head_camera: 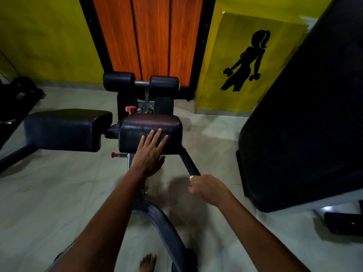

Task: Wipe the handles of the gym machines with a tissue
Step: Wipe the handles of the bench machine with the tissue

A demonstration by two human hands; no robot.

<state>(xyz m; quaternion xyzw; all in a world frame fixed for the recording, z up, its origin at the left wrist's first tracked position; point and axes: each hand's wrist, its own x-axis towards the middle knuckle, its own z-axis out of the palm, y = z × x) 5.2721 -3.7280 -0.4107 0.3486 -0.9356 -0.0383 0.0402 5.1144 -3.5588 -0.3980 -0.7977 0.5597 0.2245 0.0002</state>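
At 9 o'clock of handle, our left hand flat, fingers straight on pad. At 5 o'clock of pad, our right hand curled round handle end, tissue barely showing. Wiping underway; other handles left.

A black handle slants down from the pad, white tissue at its end.

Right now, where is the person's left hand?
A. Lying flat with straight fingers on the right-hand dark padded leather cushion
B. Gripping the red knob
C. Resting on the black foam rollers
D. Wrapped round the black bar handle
A: the left hand lies flat, fingers straight, on the right-hand dark padded leather cushion, while the right hand curls at the lower end of the black bar handle, a bit of white tissue showing.
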